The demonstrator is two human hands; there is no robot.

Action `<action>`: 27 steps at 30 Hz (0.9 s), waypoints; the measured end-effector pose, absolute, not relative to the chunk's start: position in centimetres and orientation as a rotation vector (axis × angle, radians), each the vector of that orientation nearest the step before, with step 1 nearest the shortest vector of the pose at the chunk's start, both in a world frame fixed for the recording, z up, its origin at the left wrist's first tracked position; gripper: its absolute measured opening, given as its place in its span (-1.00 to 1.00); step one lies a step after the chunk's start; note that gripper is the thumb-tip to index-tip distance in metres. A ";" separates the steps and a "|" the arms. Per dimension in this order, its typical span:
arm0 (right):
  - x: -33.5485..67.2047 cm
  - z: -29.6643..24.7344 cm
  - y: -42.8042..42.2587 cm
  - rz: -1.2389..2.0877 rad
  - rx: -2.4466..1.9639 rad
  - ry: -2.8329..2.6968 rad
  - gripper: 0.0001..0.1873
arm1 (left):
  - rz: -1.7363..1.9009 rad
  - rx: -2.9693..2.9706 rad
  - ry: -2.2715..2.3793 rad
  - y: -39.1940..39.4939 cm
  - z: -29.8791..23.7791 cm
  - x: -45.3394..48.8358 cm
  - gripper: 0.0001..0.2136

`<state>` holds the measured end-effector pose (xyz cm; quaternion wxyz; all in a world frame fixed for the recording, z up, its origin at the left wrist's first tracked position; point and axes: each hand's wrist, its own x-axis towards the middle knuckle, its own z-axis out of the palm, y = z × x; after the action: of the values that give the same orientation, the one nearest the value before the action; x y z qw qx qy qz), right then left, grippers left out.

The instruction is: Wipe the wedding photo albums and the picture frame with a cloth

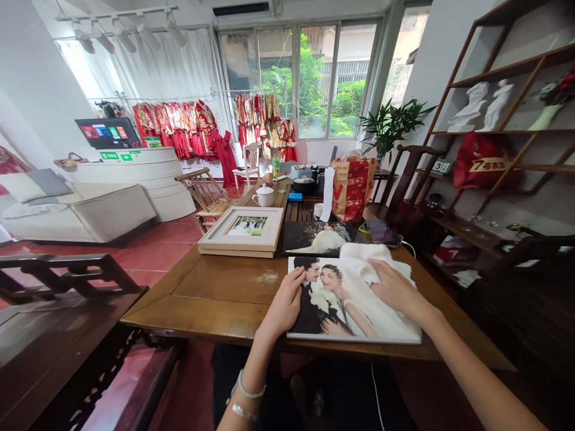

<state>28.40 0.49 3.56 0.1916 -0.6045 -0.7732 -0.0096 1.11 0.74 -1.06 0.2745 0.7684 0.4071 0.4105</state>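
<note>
A wedding photo album (323,326), or a thick print, lies flat at the table's near edge, its face showing a couple in a dark suit and a white dress. My left hand (287,302) rests along its left edge, fingers stretched out over the picture's upper left. On the right half, my right hand (393,287) presses a bunched white cloth (357,260) against the surface, fingers closed on it. Just beyond lies a second, dark-backed wedding photo (321,236). The cloth overlaps the album's top right corner.
A framed photo (240,230) lies on the wooden table (211,299) at left, with a lidded white mug (264,196) behind it. A red and brown paper bag (353,188) stands farther back. A phone (381,232) with a white cable lies right. Dark wooden shelves flank the right side.
</note>
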 end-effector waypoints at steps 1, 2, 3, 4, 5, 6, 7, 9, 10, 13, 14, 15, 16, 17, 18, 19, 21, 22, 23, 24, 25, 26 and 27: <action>28.8 3.3 0.2 -0.042 -1.728 -2.156 -0.34 | 1.097 2.068 1.105 0.8 -1.1 1.2 -0.60; 29.0 3.0 -0.1 -0.049 -1.751 -2.148 -0.31 | 1.091 2.072 1.114 0.9 -1.1 1.2 -0.60; 28.7 2.8 -0.3 -0.050 -1.767 -2.143 -0.30 | 1.087 2.078 1.121 1.0 -1.1 1.2 -0.60; 28.2 2.7 -0.4 -0.061 -1.779 -2.142 -0.29 | 1.087 2.083 1.125 1.0 -1.1 1.3 -0.60; 27.3 2.6 -0.6 -0.078 -1.789 -2.147 -0.28 | 1.090 2.089 1.123 1.1 -1.1 1.3 -0.60; 26.2 2.6 -0.9 -0.099 -1.793 -2.162 -0.28 | 1.092 2.092 1.119 1.1 -1.1 1.2 -0.60; 24.9 2.6 -1.2 -0.121 -1.789 -2.188 -0.27 | 1.091 2.089 1.116 1.2 -1.0 1.2 -0.60; 22.2 2.7 -2.4 -0.145 -1.757 -2.263 -0.22 | 1.073 2.062 1.117 1.3 -0.7 1.1 -0.60; 20.8 2.8 -3.2 -0.140 -1.729 -2.305 -0.18 | 1.060 2.040 1.123 1.3 -0.6 1.1 -0.59; 17.4 2.9 -6.2 -0.089 -1.608 -2.406 -0.08 | 1.038 1.979 1.115 1.4 -0.1 0.9 -0.61; 16.6 2.9 -7.3 -0.081 -1.570 -2.425 -0.06 | 1.045 1.966 1.105 1.3 0.0 0.9 -0.62; 16.0 2.9 -8.3 -0.078 -1.539 -2.438 -0.04 | 1.063 1.959 1.096 1.3 0.0 0.9 -0.63; 15.7 2.8 -9.2 -0.077 -1.517 -2.445 -0.02 | 1.086 1.956 1.091 1.2 0.0 0.9 -0.64; 15.6 2.8 -10.0 -0.069 -1.498 -2.456 0.00 | 1.110 1.959 1.092 1.1 -0.1 0.9 -0.65; 15.8 2.7 -10.7 -0.052 -1.477 -2.473 0.02 | 1.128 1.968 1.096 1.0 -0.1 1.0 -0.65; 16.2 2.7 -11.2 -0.030 -1.445 -2.498 0.05 | 1.139 1.984 1.100 0.8 -0.2 1.0 -0.65; 17.7 2.7 -11.9 0.005 -1.370 -2.547 0.12 | 1.133 2.027 1.106 0.5 -0.3 1.1 -0.65; 18.7 2.6 -12.0 0.004 -1.348 -2.552 0.14 | 1.121 2.051 1.109 0.4 -0.3 1.2 -0.64; 19.7 2.6 -12.0 -0.013 -1.345 -2.538 0.16 | 1.111 2.071 1.114 0.3 -0.4 1.2 -0.63; 20.8 2.4 -11.9 -0.043 -1.365 -2.505 0.16 | 1.102 2.083 1.120 0.3 -0.4 1.2 -0.61; 21.9 2.2 -11.6 -0.077 -1.401 -2.464 0.16 | 1.091 2.090 1.123 0.3 -0.5 1.2 -0.60; 23.0 2.0 -11.2 -0.109 -1.452 -2.417 0.13 | 1.077 2.093 1.123 0.4 -0.5 1.2 -0.59; 24.1 1.7 -10.6 -0.135 -1.508 -2.371 0.09 | 1.060 2.093 1.119 0.4 -0.5 1.1 -0.58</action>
<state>24.14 -10.62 1.72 0.1634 -0.5287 -0.8316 -0.0472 1.15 0.45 -0.55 0.2679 0.7758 0.4148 0.3928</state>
